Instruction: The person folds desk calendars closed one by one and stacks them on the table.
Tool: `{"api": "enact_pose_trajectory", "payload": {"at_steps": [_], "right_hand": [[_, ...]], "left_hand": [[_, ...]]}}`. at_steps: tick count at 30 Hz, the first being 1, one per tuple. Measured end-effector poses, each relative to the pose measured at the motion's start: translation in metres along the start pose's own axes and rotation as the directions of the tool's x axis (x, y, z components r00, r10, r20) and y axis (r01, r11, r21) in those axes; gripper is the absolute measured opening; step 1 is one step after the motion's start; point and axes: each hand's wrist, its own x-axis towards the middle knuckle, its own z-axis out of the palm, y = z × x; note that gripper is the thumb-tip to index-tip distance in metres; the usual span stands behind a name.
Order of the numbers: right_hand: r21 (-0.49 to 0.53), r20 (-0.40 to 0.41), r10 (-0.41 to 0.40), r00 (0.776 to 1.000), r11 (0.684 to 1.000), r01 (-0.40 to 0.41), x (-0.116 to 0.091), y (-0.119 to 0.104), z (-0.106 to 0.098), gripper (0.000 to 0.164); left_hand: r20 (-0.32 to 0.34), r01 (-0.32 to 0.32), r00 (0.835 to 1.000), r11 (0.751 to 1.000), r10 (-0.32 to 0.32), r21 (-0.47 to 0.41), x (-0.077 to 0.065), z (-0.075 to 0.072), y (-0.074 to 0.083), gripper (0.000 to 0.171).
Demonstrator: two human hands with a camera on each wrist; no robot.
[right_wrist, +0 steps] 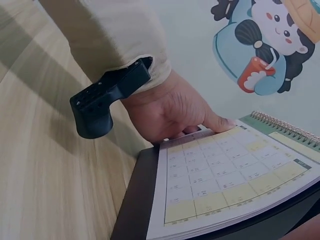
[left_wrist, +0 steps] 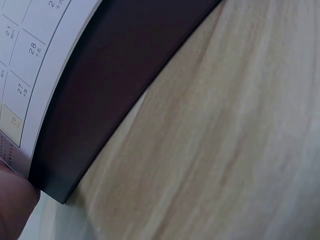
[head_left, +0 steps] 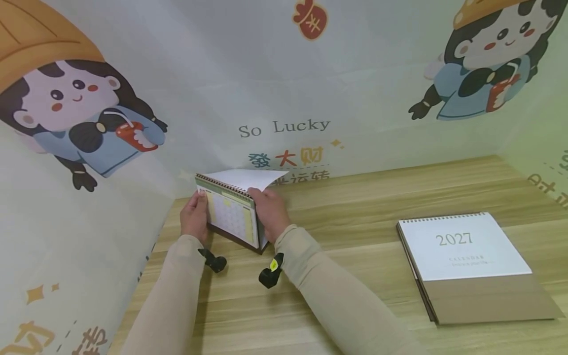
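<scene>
A spiral-bound desk calendar stands tilted at the left of the table, its month grid facing me. My left hand grips its left edge; in the right wrist view the left thumb lies on the front page. At the right end, my right hand holds the calendar's side near the spiral, its other fingers mostly hidden. A white sheet spreads out behind the spiral. The left wrist view shows the dark base against the wood and a bit of the left hand.
A second desk calendar, with a white 2027 cover, lies on the right of the wooden table. Printed cloth walls rise behind and on both sides. Each wrist carries a small black camera.
</scene>
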Motion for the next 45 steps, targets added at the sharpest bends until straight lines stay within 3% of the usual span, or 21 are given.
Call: {"api": "enact_pose_trajectory", "payload": {"at_steps": [4, 9, 18, 31, 36, 42, 45], "right_hand": [[-0.068, 0.001, -0.075, 0.997, 0.995, 0.075, -0.001, -0.001, 0.0, 0.026], [-0.162, 0.031, -0.212, 0.977, 0.963, 0.215, -0.001, 0.002, -0.001, 0.026], [-0.243, 0.062, -0.303, 0.951, 0.92, 0.309, 0.002, 0.005, -0.004, 0.028], [-0.422, 0.15, -0.445, 0.883, 0.779, 0.464, 0.003, 0.003, -0.011, 0.042], [-0.461, 0.176, -0.497, 0.849, 0.721, 0.518, 0.004, 0.001, -0.013, 0.039], [-0.468, 0.181, -0.511, 0.84, 0.707, 0.53, 0.005, 0.001, -0.014, 0.04], [-0.461, 0.179, -0.512, 0.84, 0.71, 0.532, 0.005, 0.002, -0.013, 0.04]], "left_hand": [[0.004, -0.004, 1.0, 1.0, 0.004, -0.004, -0.001, 0.0, -0.001, 0.052], [0.002, -0.005, 1.0, 1.0, 0.005, 0.002, -0.002, 0.001, -0.001, 0.055], [-0.002, 0.011, 1.0, 1.0, -0.011, 0.002, -0.001, 0.002, 0.0, 0.054], [-0.007, 0.001, 1.0, 1.0, -0.001, 0.017, 0.0, 0.001, -0.002, 0.053], [0.005, 0.019, 1.0, 1.0, -0.019, 0.023, -0.001, 0.002, 0.0, 0.054], [0.009, 0.005, 1.0, 1.0, -0.005, 0.015, 0.001, 0.003, 0.0, 0.054], [0.035, -0.007, 0.999, 0.998, 0.005, 0.062, 0.003, -0.001, 0.003, 0.054]]}}
